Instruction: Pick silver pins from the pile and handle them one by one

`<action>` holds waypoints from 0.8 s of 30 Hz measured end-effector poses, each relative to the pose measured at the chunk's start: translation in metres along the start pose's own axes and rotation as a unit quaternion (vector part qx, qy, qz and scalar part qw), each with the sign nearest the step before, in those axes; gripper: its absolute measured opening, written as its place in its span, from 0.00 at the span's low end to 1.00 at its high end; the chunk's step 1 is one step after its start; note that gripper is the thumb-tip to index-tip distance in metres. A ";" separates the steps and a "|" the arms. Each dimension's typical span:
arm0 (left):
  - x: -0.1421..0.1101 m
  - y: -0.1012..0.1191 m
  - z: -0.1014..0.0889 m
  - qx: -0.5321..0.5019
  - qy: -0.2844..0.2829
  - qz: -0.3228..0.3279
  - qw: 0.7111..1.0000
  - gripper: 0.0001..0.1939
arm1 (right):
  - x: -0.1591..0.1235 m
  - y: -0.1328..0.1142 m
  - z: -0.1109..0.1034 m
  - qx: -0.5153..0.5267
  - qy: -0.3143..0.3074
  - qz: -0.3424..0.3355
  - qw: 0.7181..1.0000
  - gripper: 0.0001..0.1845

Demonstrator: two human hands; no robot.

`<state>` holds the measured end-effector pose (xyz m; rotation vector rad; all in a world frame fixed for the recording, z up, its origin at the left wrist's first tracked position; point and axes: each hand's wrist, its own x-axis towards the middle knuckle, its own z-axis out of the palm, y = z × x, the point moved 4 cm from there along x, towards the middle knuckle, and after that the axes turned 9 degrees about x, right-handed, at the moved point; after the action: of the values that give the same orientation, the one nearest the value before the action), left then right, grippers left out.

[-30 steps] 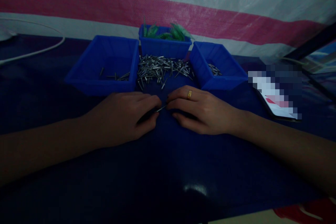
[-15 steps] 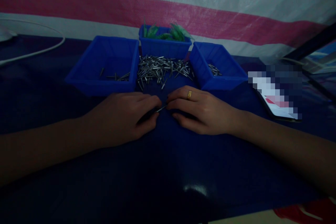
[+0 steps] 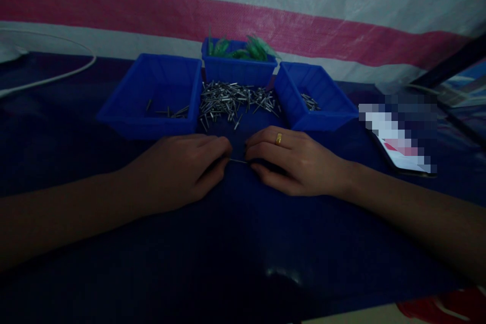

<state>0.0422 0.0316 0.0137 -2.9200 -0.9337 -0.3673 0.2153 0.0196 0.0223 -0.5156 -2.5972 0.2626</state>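
My left hand [image 3: 190,164] and my right hand [image 3: 290,162] rest low over the dark blue table, fingertips facing each other. Between them runs a thin metal blind rivet [image 3: 238,161]. The left thumb and forefinger pinch one end of it, while its other end goes in at the right fingertips, which are curled in a pinch. Both ends of the rivet are covered by fingers. Just beyond the hands lies a loose pile of blind rivets [image 3: 224,100]. A gold ring sits on a finger of the right hand.
A blue bin [image 3: 152,126] at left and another blue bin [image 3: 322,120] at right each hold several rivets. Behind the pile, a third blue bin [image 3: 239,70] holds green plastic-looking pieces. A phone [image 3: 398,147] lies at right, a white cable [image 3: 56,77] at left.
My right hand has shifted slightly right, away from the left, and the rivet between them now lies more level, with more of its shaft showing. The left hand has barely moved.
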 end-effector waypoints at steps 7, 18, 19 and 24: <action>0.000 0.000 -0.002 -0.010 0.002 -0.020 1.000 0.13 | 0.001 -0.003 -0.002 -0.047 0.021 -0.019 0.999 0.13; -0.001 0.001 -0.004 -0.032 0.017 -0.004 0.999 0.12 | 0.003 -0.005 -0.003 -0.080 0.029 -0.029 0.996 0.15; -0.001 0.001 -0.004 -0.030 0.018 -0.003 0.999 0.11 | 0.003 -0.005 -0.004 -0.081 0.029 -0.025 0.996 0.15; -0.001 0.003 -0.005 -0.017 0.025 0.018 0.999 0.12 | 0.004 -0.005 -0.004 -0.076 0.030 -0.016 0.997 0.15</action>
<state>0.0417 0.0280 0.0184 -2.9391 -0.8751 -0.4575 0.2127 0.0171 0.0281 -0.5250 -2.5768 0.0385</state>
